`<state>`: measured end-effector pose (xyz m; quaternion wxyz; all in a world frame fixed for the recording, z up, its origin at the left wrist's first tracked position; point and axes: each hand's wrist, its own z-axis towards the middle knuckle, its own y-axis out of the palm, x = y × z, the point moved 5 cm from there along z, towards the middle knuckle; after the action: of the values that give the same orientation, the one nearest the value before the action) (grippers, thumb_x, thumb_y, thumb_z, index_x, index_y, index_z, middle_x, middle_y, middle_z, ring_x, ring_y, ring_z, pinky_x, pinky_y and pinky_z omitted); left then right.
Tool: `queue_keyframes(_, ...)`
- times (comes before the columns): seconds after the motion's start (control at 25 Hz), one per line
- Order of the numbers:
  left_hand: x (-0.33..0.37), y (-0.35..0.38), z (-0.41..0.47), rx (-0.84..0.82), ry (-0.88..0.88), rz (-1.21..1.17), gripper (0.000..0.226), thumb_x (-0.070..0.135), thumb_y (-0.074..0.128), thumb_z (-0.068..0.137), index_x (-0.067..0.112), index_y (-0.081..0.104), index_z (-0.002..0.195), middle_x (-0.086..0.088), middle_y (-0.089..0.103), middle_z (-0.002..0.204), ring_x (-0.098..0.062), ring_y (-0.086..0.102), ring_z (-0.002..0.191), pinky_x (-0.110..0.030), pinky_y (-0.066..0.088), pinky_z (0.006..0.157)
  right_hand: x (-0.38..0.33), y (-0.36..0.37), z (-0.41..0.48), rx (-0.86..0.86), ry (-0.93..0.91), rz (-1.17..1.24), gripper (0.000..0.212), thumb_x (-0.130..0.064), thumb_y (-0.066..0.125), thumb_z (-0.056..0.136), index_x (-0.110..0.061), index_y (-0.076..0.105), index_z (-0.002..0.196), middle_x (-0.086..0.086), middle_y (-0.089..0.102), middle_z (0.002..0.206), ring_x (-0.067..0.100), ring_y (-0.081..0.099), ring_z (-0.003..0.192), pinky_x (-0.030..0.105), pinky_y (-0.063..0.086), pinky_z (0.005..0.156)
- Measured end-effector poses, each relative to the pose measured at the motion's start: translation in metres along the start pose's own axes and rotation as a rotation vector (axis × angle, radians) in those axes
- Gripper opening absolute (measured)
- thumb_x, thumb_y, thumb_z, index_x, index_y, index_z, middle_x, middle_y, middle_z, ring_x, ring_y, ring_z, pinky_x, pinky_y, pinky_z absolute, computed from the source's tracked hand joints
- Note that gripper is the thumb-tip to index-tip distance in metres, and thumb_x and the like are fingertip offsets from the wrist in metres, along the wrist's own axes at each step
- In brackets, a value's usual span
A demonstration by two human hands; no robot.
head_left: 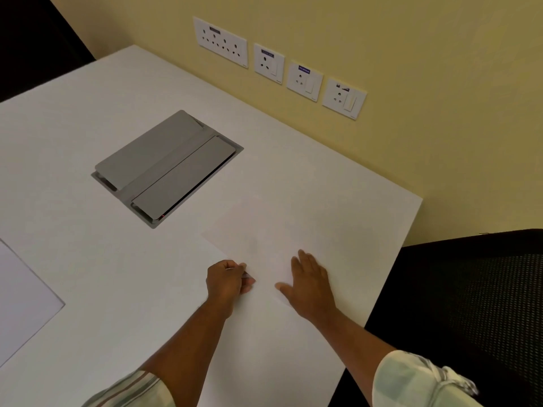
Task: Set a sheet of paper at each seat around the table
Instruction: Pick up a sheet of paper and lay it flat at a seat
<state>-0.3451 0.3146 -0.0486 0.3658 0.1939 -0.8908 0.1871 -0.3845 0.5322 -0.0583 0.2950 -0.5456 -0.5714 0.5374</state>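
A white sheet of paper [293, 230] lies on the white table [88, 127] near its right edge, faint against the tabletop. My left hand [226, 282] pinches the sheet's near-left edge between thumb and fingers. My right hand [311, 284] rests flat on the sheet's near part, fingers spread. A second sheet of paper [20, 301] lies flat at the table's left edge of view, apart from both hands.
A grey flip-lid cable box [167, 168] is set into the tabletop beyond the hands. A black mesh chair [476, 304] stands at the table's right side. Several wall sockets [279, 66] line the yellow wall behind.
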Motion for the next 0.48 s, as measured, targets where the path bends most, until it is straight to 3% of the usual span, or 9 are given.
queue_keyframes(0.08, 0.005, -0.004, -0.003, 0.087, 0.115, 0.163, 0.016, 0.021, 0.078, 0.093, 0.009, 0.071, 0.101, -0.017, 0.080, 0.096, -0.029, 0.076, 0.082, -0.044, 0.064, 0.086, -0.001, 0.010, -0.004, -0.039, -0.010, -0.046, 0.090, -0.068, 0.041, 0.100, -0.008, 0.021, 0.164, 0.014, 0.007, 0.175, 0.032, 0.007, 0.162, 0.048, 0.013, 0.128)
queue_keyframes(0.16, 0.010, -0.005, -0.008, 0.158, 0.286, 0.415, 0.052, 0.029, 0.080, 0.091, 0.011, 0.059, 0.135, -0.014, 0.073, 0.119, -0.032, 0.068, 0.112, -0.046, 0.055, 0.102, -0.002, 0.012, -0.005, -0.039, -0.011, -0.048, 0.091, -0.069, 0.036, 0.101, -0.010, 0.014, 0.166, 0.012, -0.001, 0.176, 0.030, -0.001, 0.162, 0.047, 0.009, 0.129)
queue_keyframes(0.24, 0.014, 0.001, -0.014, 0.174, 0.486, 0.769, 0.077, 0.046, 0.076, 0.092, 0.013, 0.043, 0.154, -0.014, 0.056, 0.146, -0.036, 0.052, 0.136, -0.050, 0.047, 0.111, -0.002, 0.012, -0.005, -0.028, -0.009, -0.055, 0.091, -0.070, 0.034, 0.100, -0.010, 0.014, 0.166, 0.012, 0.000, 0.176, 0.029, -0.001, 0.162, 0.047, 0.010, 0.129)
queue_keyframes(0.36, 0.001, 0.023, -0.012, 0.001, 0.605, 1.219, 0.095, 0.071, 0.047, 0.098, 0.013, 0.015, 0.166, -0.017, 0.015, 0.174, -0.038, 0.016, 0.160, -0.051, 0.024, 0.127, -0.003, 0.013, -0.002, -0.017, -0.004, -0.078, 0.092, -0.072, 0.032, 0.100, -0.010, 0.013, 0.166, 0.012, 0.000, 0.176, 0.030, 0.000, 0.162, 0.049, 0.012, 0.129)
queue_keyframes(0.48, -0.016, 0.030, -0.004, -0.076, 0.589, 1.380, 0.098, 0.074, 0.031, 0.101, 0.010, -0.002, 0.167, -0.021, -0.009, 0.176, -0.041, -0.004, 0.163, -0.055, 0.008, 0.132, -0.008, 0.015, 0.000, -0.016, 0.007, -0.074, 0.093, -0.073, 0.030, 0.100, -0.010, 0.012, 0.166, 0.013, 0.000, 0.176, 0.031, 0.000, 0.162, 0.051, 0.013, 0.129)
